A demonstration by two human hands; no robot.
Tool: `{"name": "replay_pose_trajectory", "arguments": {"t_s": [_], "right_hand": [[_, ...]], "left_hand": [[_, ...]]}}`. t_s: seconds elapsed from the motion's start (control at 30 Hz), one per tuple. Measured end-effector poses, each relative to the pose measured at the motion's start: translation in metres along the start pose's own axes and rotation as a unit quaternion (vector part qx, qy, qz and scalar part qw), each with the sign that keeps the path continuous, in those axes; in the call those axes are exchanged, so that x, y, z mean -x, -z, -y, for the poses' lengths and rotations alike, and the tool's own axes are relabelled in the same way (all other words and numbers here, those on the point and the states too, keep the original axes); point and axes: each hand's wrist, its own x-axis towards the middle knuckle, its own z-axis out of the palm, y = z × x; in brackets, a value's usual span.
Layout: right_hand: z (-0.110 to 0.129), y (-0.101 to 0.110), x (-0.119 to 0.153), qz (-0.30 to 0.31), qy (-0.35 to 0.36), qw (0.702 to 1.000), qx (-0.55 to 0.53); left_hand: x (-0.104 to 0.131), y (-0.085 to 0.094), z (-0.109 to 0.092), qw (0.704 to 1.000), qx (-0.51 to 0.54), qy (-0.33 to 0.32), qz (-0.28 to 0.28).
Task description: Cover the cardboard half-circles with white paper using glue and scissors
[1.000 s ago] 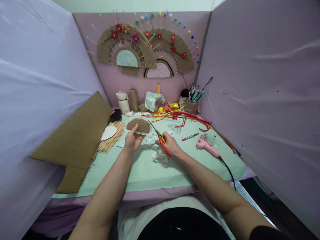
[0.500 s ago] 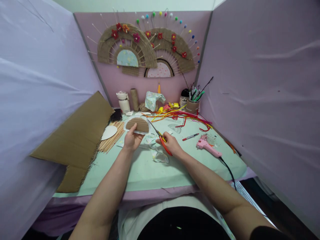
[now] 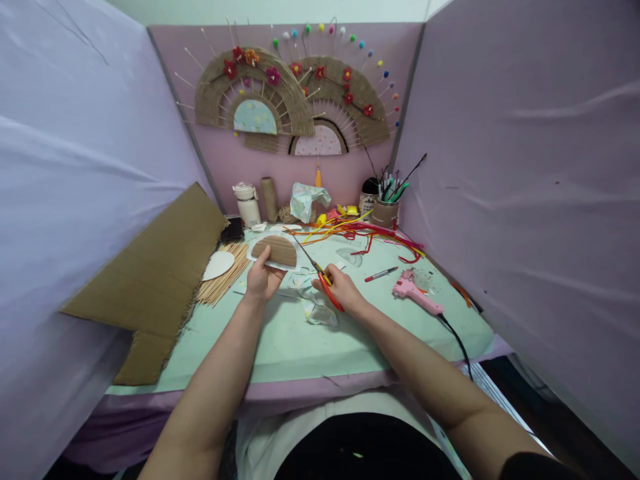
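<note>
While the left hand (image 3: 264, 281) pinches one cardboard semicircle (image 3: 281, 251) well behind the front edge of the tabletop (image 3: 300, 353), the right hand (image 3: 345, 288) grips one pair of scissors (image 3: 327, 291); one glue gun (image 3: 418, 295) lies near the right edge.

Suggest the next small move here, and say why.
Probably bring the scissors in to snip the pale margin: the right hand holds their blades near it, while the left hand grips the brown half-round piece it borders.

soft, muted light, brighter at left; edges stretched
</note>
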Motion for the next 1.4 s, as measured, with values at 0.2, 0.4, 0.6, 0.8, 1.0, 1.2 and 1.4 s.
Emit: {"name": "replay_pose_trajectory", "arguments": {"t_s": [0.2,0.4,0.6,0.8,1.0,1.2,1.4], "right_hand": [[0.0022,0.0009,0.0,-0.001,-0.012,1.0,0.012],[0.0033,0.0016,0.0001,0.004,-0.02,1.0,0.01],[0.0038,0.0025,0.0003,-0.004,-0.011,1.0,0.006],[0.0031,0.0021,0.0,0.001,-0.02,1.0,0.024],[0.0005,0.001,-0.0016,-0.001,-0.024,0.999,0.027],[0.0006,0.002,-0.0013,-0.003,-0.023,1.0,0.018],[0.0013,0.0028,-0.0007,-0.011,-0.015,1.0,0.014]], "left_hand": [[-0.0002,0.0008,-0.0008,1.0,-0.005,0.004,0.014],[0.0014,0.0009,-0.0016,0.999,-0.012,0.014,0.028],[0.0029,-0.0001,-0.0008,0.998,-0.033,0.033,0.033],[0.0021,-0.0006,-0.0013,0.999,-0.028,0.02,0.023],[0.0021,-0.0001,-0.0002,0.998,-0.039,0.031,0.024],[0.0043,-0.0018,0.001,0.998,-0.045,0.039,0.023],[0.0045,-0.0015,0.001,0.998,-0.047,0.038,0.024]]}}
